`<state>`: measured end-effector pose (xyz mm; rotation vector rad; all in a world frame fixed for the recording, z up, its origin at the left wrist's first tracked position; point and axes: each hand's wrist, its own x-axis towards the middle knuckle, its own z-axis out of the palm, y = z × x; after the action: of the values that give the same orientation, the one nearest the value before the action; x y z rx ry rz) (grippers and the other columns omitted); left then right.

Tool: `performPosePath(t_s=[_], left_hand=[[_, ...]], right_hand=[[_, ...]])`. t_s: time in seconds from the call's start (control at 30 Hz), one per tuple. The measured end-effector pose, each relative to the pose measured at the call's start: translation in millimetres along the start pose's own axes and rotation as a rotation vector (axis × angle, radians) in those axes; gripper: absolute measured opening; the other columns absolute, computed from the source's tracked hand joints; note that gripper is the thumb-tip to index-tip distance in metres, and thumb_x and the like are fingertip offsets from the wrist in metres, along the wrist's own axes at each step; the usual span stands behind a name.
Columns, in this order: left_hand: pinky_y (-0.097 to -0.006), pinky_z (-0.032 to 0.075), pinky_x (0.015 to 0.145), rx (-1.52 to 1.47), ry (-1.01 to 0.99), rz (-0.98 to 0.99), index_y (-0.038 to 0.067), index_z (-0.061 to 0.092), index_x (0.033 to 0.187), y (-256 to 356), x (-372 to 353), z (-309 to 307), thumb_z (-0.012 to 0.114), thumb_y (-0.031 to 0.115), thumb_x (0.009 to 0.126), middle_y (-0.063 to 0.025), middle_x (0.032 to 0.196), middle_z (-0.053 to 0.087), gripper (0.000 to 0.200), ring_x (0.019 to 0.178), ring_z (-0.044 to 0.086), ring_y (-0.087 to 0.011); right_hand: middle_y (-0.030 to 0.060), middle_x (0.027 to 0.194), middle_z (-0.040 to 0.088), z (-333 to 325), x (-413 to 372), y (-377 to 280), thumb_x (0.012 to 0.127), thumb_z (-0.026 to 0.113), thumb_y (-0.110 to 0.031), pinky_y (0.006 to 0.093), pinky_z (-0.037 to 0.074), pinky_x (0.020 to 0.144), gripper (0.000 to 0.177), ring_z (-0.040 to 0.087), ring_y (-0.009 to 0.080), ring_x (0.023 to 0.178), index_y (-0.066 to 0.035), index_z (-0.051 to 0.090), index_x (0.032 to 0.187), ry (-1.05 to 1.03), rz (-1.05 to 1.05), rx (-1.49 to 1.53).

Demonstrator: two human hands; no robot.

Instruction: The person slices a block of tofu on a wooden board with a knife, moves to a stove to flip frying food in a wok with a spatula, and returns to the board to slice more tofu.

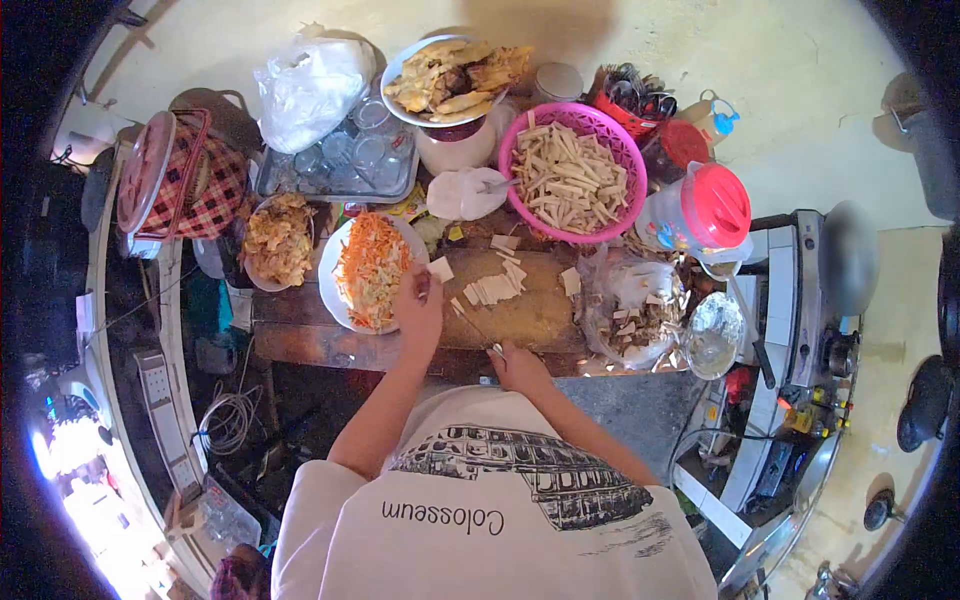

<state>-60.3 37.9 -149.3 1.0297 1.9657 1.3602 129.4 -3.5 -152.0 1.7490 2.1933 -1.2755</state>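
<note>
My right hand [522, 369] is closed around a knife [474, 326], whose thin blade slants up and left over the wooden cutting board [548, 315]. My left hand [421, 308] is at the right rim of a white plate [328, 300], its fingers bent together; what they pinch is hard to see. Shredded orange carrot [368, 250] and paler shreds lie on that plate. Close to my left fingertips is a flat pale slice [441, 269]. More pale cut pieces [492, 288] lie on the board, and another slice [571, 282] rests toward its right.
A pink basket [637, 205] of pale sticks stands behind the board. Right of it are a plastic bag with scraps [640, 300], a metal bowl [714, 335] and a red-lidded container [716, 207]. Fried food [278, 243] fills a bowl at left, near a tray of glasses [265, 182].
</note>
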Motion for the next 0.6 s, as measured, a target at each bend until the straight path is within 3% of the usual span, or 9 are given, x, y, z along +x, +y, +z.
performPosePath(t_s=[0.07,0.27,0.37,0.47,0.6], left_hand=[[-0.0287,0.048,0.067,-0.114,-0.015,-0.115,0.0,0.054,0.102,-16,-6,-10,0.058,0.003,0.081,-0.0074,0.082,0.059,0.021,0.072,0.058,-0.0143],[-0.0279,0.048,0.062,0.061,-0.221,-0.093,0.001,0.052,0.104,-25,-27,-6,0.062,0.001,0.075,-0.0072,0.078,0.057,0.03,0.068,0.057,-0.0142],[-0.0307,0.048,0.067,0.103,-0.308,-0.144,0.001,0.053,0.104,-26,-34,-1,0.064,0.002,0.073,-0.0113,0.085,0.056,0.033,0.077,0.058,-0.0212],[-0.036,0.047,0.075,0.348,-0.292,0.097,0.002,0.052,0.108,-26,-39,-4,0.065,0.006,0.072,-0.0157,0.097,0.053,0.038,0.09,0.056,-0.0298],[-0.0401,0.045,0.082,0.452,-0.324,0.094,0.005,0.049,0.112,-21,-41,-10,0.064,0.012,0.074,-0.0165,0.107,0.049,0.041,0.1,0.051,-0.0346]], right_hand=[[0.028,0.075,0.06,5,3,2,0.091,0.043,-0.037,0.0527,0.047,0.064,0.038,0.06,0.0438,0.071,0.001,0.049,0.092,-0.014,-0.002,-0.03],[0.0287,0.077,0.06,4,2,4,0.091,0.041,-0.039,0.0531,0.046,0.067,0.04,0.059,0.0454,0.074,0.001,0.049,0.094,0.05,0.071,0.016],[0.0292,0.078,0.06,3,1,1,0.091,0.041,-0.039,0.0529,0.046,0.068,0.041,0.059,0.0459,0.076,0.001,0.048,0.095,0.055,0.068,0.029],[0.0293,0.079,0.06,-5,-2,-7,0.092,0.04,-0.039,0.053,0.046,0.069,0.041,0.059,0.0459,0.076,0.001,0.047,0.096,0.018,0.072,0.031],[0.0293,0.078,0.06,-1,-2,-6,0.092,0.04,-0.038,0.0533,0.046,0.068,0.04,0.059,0.0459,0.076,0.001,0.048,0.096,0.003,0.055,0.037]])
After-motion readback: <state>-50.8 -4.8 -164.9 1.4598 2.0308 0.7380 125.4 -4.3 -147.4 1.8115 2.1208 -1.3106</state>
